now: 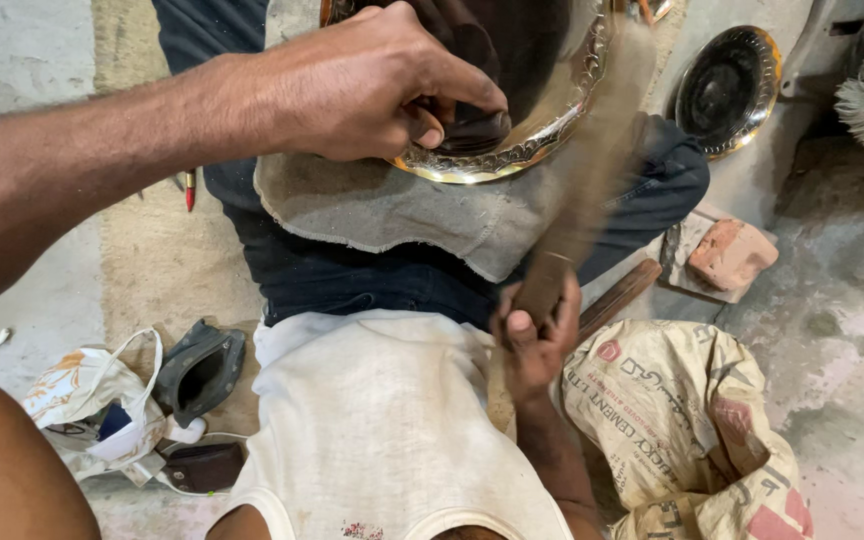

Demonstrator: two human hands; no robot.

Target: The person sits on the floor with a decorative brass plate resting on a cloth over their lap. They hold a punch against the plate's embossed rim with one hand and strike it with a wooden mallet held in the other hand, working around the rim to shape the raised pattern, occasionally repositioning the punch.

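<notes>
A shiny metal plate with an embossed gold-coloured rim rests on a grey cloth over my lap. My left hand reaches in from the left and pinches a small dark punch tool against the inside of the plate's near rim. My right hand grips the lower end of a long wooden mallet. The mallet rises over the plate's right side and is blurred with motion.
A second embossed plate leans at the upper right. A brick and a printed sack lie to the right, a wooden stick beside my thigh. A white bag, a dark pouch and a red pen lie on the left.
</notes>
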